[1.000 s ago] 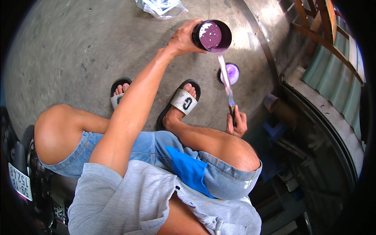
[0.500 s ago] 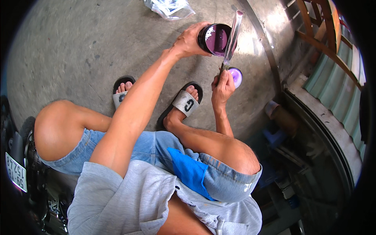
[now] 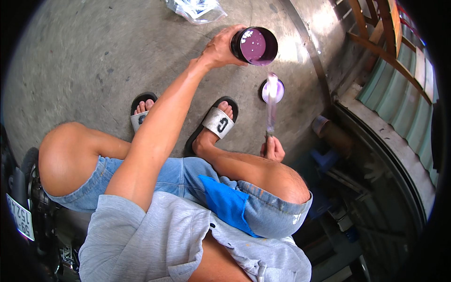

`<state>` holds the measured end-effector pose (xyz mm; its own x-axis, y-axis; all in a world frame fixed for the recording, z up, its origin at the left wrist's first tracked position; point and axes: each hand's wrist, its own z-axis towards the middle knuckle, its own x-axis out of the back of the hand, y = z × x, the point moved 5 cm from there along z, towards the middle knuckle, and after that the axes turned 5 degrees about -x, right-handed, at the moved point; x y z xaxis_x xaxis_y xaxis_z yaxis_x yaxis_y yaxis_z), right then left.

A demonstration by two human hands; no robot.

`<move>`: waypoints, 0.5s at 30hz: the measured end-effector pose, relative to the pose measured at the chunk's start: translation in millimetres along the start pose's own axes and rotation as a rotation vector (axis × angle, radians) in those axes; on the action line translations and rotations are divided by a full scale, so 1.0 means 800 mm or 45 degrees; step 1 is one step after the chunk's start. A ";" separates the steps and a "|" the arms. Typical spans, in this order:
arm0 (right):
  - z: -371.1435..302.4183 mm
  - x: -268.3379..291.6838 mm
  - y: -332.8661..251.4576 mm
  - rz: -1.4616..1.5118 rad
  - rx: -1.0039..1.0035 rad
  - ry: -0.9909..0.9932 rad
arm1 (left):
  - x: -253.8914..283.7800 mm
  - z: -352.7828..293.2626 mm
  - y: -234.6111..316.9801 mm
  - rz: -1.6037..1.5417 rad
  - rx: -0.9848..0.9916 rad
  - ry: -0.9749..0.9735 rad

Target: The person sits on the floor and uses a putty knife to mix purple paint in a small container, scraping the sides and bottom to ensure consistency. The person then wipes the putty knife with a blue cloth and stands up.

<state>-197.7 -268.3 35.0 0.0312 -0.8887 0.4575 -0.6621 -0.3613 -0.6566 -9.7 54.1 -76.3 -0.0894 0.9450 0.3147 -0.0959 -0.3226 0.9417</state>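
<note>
My left hand [image 3: 225, 47] is wrapped round the left side of a black can [image 3: 235, 44], whose mouth is turned toward me. Purple paint [image 3: 256, 44] with white flecks shows inside it. Nearer to me, my right hand [image 3: 273, 149] is closed on the dark handle of a long flat metal blade [image 3: 271, 113], blurred by motion and smeared with purple. The blade points away from me, outside the can. Its far part overlaps a round lid [image 3: 280, 91] with a purple inner face and dark rim, lying on the floor below the can.
A clear plastic bag [image 3: 199, 11] lies on the concrete floor [image 3: 94, 61] at the far edge. My sandalled feet [image 3: 218, 120] are between my arms. To the left stands a motorbike [image 3: 35, 188]; to the right are a metal sill [image 3: 371, 127] and wooden framing [image 3: 390, 56].
My right hand has drawn the blade toward me, away from the can, uncovering the paint and part of the lid. The left hand still holds the can, whose mouth faces me more.
</note>
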 end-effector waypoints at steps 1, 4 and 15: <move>-0.003 0.010 -0.008 0.014 0.045 0.059 | 0.000 -0.001 -0.002 0.017 -0.005 0.017; 0.000 0.017 -0.052 0.046 0.319 0.172 | -0.003 0.001 0.003 0.018 -0.033 0.023; 0.107 -0.165 -0.113 0.491 0.522 -0.225 | 0.003 0.002 0.014 -0.008 -0.078 0.030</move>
<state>-77.4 -142.6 -17.2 -0.0065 -0.9984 0.0558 -0.3080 -0.0511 -0.9500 -9.3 53.1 -65.1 -0.1120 0.9458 0.3049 -0.1568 -0.3198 0.9344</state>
